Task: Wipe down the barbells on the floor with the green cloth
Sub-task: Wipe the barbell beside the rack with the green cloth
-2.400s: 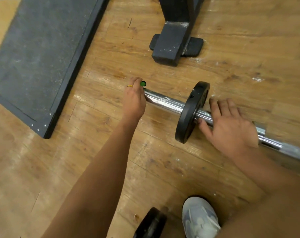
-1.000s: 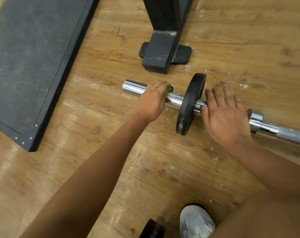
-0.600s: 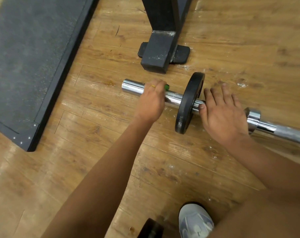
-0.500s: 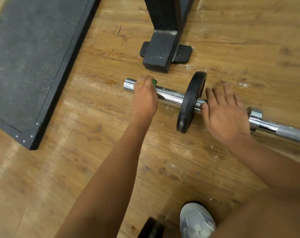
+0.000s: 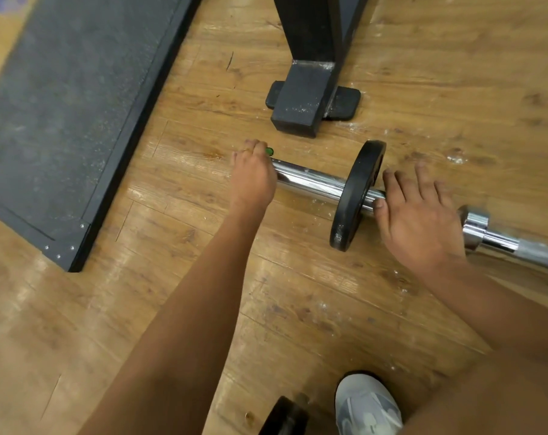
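Note:
A chrome barbell (image 5: 313, 183) lies on the wooden floor, with a black weight plate (image 5: 356, 196) on its sleeve. My left hand (image 5: 252, 177) is curled over the sleeve's left end and grips the green cloth (image 5: 269, 151), of which only a small green bit shows past my fingers. My right hand (image 5: 420, 215) lies on the sleeve just right of the plate, fingers straight, pressing on it. Farther right are the chrome collar (image 5: 475, 227) and the thinner shaft.
A black steel rack foot (image 5: 301, 102) on a rubber pad stands just beyond the bar. A dark grey platform (image 5: 62, 114) fills the left. My white shoe (image 5: 368, 406) and another black plate (image 5: 285, 416) are at the bottom edge.
My left hand with the cloth slid left along the sleeve from near the plate to its end, now covering the tip. My right hand stayed on the bar.

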`<state>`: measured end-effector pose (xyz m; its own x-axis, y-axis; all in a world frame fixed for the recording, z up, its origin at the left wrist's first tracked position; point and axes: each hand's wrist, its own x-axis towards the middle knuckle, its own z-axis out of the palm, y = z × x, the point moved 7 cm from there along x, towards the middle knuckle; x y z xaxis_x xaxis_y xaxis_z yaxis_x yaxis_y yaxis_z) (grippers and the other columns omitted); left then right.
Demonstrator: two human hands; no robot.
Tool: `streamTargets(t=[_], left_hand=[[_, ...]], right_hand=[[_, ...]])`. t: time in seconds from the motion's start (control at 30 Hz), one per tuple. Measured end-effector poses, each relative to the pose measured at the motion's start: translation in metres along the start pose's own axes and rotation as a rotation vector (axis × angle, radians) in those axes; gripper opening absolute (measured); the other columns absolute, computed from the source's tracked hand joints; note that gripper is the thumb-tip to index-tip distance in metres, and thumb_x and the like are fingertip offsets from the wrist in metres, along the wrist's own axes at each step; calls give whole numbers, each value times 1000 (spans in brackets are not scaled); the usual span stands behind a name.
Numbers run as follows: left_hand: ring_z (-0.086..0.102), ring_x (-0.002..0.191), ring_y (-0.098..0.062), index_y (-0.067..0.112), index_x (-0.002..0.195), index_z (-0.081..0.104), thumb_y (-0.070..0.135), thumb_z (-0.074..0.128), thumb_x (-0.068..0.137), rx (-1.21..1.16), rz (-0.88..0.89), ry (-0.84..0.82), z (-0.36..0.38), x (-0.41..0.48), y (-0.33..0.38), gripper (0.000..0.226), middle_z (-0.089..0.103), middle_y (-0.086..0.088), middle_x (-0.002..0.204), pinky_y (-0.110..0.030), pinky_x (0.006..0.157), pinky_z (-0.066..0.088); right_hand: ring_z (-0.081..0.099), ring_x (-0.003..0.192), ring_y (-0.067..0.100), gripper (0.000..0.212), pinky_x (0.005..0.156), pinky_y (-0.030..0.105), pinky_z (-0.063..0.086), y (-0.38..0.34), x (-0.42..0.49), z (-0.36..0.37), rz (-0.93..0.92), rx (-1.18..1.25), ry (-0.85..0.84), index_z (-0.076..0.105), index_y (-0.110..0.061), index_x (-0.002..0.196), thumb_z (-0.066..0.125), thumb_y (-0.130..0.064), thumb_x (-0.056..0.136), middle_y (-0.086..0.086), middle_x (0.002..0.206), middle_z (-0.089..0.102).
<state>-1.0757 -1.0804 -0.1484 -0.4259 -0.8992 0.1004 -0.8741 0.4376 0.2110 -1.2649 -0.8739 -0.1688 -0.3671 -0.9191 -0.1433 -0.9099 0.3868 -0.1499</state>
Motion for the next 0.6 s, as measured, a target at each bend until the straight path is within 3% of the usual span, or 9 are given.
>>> streamTargets(t=[0.1, 0.23, 0.3, 0.37, 0.43, 0.5, 0.6], left_hand=[[50, 129, -35, -4, 123, 63, 1, 39, 100, -78, 11, 28, 4, -11, 13, 34, 61, -19, 131, -44, 110, 38], [36, 144, -32, 0, 138, 55, 7, 40, 105, -210, 242, -58, 12, -52, 55, 37, 54, -16, 143, -36, 123, 26], [33, 146, -31, 1, 141, 52, 7, 40, 105, -241, 309, -99, 12, -56, 58, 39, 52, -15, 146, -34, 123, 22], [38, 141, -30, 3, 140, 53, 8, 38, 104, -185, 344, -131, 11, -45, 51, 39, 54, -14, 144, -39, 119, 28], [49, 126, -31, 4, 132, 58, 8, 35, 104, -114, 226, -88, 6, -23, 29, 37, 58, -15, 136, -41, 107, 43], [55, 113, -33, 2, 124, 63, 4, 36, 103, -86, 51, -39, -1, -3, 2, 34, 60, -16, 131, -40, 97, 45], [53, 116, -33, 0, 125, 63, 4, 38, 103, -111, -9, -15, -1, 2, -1, 33, 59, -16, 133, -40, 101, 43]], right_hand=[[23, 150, 36, 66, 118, 55, 26, 1, 1, 0, 4, 9, -3, 33, -6, 152, 7, -43, 105, 17, 152, 44], [25, 149, 37, 66, 117, 55, 28, 2, 4, 0, 3, 11, -6, 35, -6, 152, 8, -43, 105, 17, 151, 46], [25, 149, 37, 66, 117, 55, 29, 2, 4, 1, -2, 14, -11, 35, -6, 151, 9, -43, 104, 17, 150, 46], [25, 149, 36, 66, 117, 55, 29, 3, 4, 0, 0, 11, -8, 35, -6, 151, 8, -43, 104, 17, 150, 46], [25, 149, 36, 66, 117, 55, 29, 3, 6, 0, -4, 9, -12, 35, -6, 151, 7, -44, 104, 17, 150, 46], [26, 149, 36, 67, 116, 55, 30, 3, 6, 0, -8, 12, -18, 35, -6, 151, 7, -44, 104, 17, 150, 47], [26, 149, 36, 67, 116, 54, 30, 5, 9, -1, 1, 15, -19, 35, -6, 151, 7, -44, 104, 17, 149, 47]])
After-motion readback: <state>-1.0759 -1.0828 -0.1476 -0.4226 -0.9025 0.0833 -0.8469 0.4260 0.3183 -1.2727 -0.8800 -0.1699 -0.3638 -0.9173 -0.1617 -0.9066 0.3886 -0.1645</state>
